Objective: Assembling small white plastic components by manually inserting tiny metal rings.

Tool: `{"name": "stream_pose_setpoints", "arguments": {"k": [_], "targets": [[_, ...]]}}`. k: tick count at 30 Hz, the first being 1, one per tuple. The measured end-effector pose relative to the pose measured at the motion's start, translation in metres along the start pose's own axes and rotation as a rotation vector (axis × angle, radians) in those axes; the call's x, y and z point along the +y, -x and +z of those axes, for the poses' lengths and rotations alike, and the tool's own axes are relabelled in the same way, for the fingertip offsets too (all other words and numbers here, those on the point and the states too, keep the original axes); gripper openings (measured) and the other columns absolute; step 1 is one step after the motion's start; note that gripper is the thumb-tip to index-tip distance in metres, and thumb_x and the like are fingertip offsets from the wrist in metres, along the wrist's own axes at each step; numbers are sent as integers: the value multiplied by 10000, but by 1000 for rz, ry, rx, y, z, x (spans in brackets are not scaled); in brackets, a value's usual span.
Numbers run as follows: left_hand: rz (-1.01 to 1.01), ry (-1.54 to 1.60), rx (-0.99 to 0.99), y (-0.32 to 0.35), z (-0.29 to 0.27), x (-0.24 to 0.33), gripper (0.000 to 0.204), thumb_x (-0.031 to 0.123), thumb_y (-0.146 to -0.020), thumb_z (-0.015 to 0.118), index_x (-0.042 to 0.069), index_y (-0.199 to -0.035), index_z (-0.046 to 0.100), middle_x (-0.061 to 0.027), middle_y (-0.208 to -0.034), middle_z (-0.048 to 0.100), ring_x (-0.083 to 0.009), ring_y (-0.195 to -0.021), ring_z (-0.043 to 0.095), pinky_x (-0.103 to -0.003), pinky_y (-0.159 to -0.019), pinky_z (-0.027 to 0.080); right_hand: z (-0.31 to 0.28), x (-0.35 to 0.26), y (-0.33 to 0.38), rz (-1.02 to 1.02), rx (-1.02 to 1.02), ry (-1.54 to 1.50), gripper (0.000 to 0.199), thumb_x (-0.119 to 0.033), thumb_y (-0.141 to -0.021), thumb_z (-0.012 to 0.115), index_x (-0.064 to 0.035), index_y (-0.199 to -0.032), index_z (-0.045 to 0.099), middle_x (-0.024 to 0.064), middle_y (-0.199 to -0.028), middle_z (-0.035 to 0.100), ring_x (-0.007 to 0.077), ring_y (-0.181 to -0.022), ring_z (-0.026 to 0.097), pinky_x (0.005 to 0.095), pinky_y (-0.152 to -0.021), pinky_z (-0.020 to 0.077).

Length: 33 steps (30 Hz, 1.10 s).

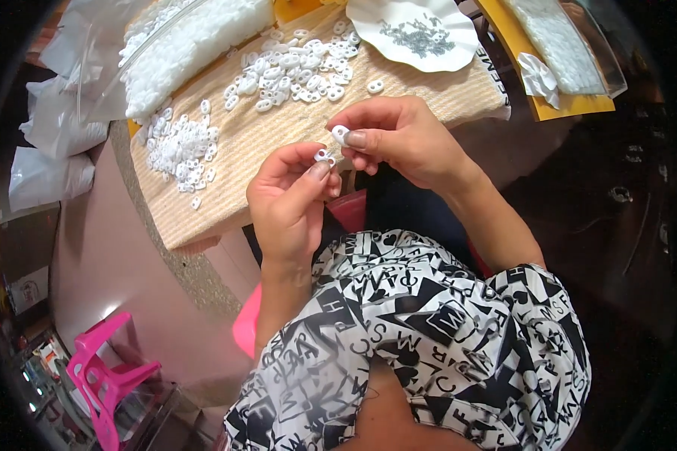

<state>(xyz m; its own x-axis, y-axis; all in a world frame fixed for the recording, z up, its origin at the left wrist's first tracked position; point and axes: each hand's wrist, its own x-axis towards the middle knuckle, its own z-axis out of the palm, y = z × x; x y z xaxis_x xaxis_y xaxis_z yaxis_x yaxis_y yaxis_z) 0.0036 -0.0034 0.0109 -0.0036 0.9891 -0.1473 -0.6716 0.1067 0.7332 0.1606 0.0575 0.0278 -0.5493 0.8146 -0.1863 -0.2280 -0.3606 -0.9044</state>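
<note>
My left hand [287,207] pinches a small white two-holed plastic piece [323,155] between thumb and fingertips, above the near edge of the cloth. Close beside it, my right hand [414,143] grips a white oval plastic piece [340,133] between thumb and forefinger; my fingers cover much of it. Whether the two pieces touch is hard to make out. Beyond my hands lies a loose pile of white two-holed oval pieces [286,71], with a single piece [374,86] apart at its right. Smaller white pieces [179,146] are heaped on the left.
A ribbed beige cloth [226,180] covers the work surface. A white wavy-rimmed dish [459,56] holds tiny grey metal parts [421,36]. Bags of white pieces [195,52] stand at the far left and far right [553,45]. A pink stool [105,368] stands at lower left.
</note>
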Motion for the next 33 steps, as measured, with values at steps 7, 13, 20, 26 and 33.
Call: {"name": "stream_pose_setpoints", "arguments": {"k": [7, 13, 20, 26, 33], "targets": [[14, -4, 4, -1, 0, 1, 177, -51, -763, 541, -62, -939, 536, -98, -783, 567, -141, -648, 551, -239, -579, 453, 6, -5, 2, -30, 21, 77, 157, -35, -793, 560, 51, -925, 571, 49, -697, 562, 84, -580, 519, 182, -494, 405], [6, -13, 17, -1, 0, -1, 180, -58, -755, 554, -59, -935, 542, -93, -788, 574, -132, -646, 552, -232, -568, 452, 6, -6, 3, -29, 28, 164, 152, -31, -789, 566, 47, -919, 574, 39, -686, 563, 75, -570, 513, 178, -484, 402], [69, -94, 22, 2, 2, -2, 188, -60, -751, 561, -60, -939, 546, -90, -793, 583, -117, -644, 547, -214, -570, 446, 10, -7, 7, -79, 51, 282, 157, -47, -796, 571, 40, -926, 578, 23, -703, 573, 51, -579, 502, 170, -499, 406], [145, -272, 71, 5, 6, -3, 180, -49, -752, 557, -67, -930, 543, -102, -789, 582, -139, -627, 540, -231, -553, 430, 14, -5, 10, -175, 87, 415, 142, -21, -774, 578, 31, -905, 577, 25, -710, 581, 52, -616, 523, 181, -543, 433], [165, -270, 27, 7, 8, -1, 190, -42, -750, 567, -63, -936, 537, -110, -800, 593, -140, -633, 551, -231, -554, 439, 15, -11, 11, -111, 24, 267, 96, 29, -749, 577, 33, -845, 567, 45, -699, 585, 70, -622, 545, 195, -539, 453]]}}
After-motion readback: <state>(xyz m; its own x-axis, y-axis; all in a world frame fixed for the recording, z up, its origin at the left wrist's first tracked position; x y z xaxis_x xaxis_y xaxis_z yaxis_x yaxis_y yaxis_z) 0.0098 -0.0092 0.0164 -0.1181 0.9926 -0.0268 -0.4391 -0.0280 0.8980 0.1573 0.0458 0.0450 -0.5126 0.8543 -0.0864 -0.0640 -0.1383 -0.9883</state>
